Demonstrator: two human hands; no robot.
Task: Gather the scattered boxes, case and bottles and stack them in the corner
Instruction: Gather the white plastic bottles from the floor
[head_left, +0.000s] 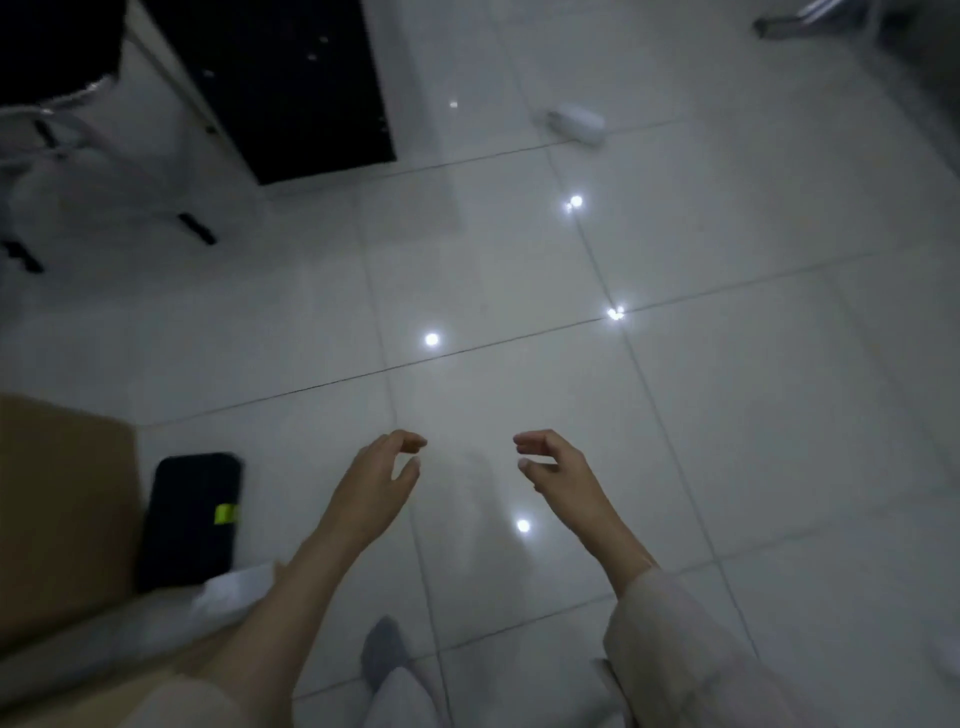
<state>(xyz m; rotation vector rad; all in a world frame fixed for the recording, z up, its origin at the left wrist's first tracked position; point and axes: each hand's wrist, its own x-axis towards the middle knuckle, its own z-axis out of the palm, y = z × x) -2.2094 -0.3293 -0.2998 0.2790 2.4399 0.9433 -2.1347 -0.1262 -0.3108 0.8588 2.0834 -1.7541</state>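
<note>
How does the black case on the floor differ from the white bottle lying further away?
The black case is dark, flat and rectangular with a yellow-green label; the white bottle is pale and rounded. The case lies close to the person's left, beside a brown cardboard box; the bottle lies alone, far ahead to the right. Both rest on the tiled floor, and neither is held.

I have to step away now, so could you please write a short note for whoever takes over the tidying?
Left hand and right hand: both held out over the floor, fingers loosely curled, holding nothing.
Cardboard box and black case sit side by side at the lower left.
White bottle lies on its side on the tiles, far ahead to the right, alone.
Left: fetch the bottle and stack it with the rest.
</note>
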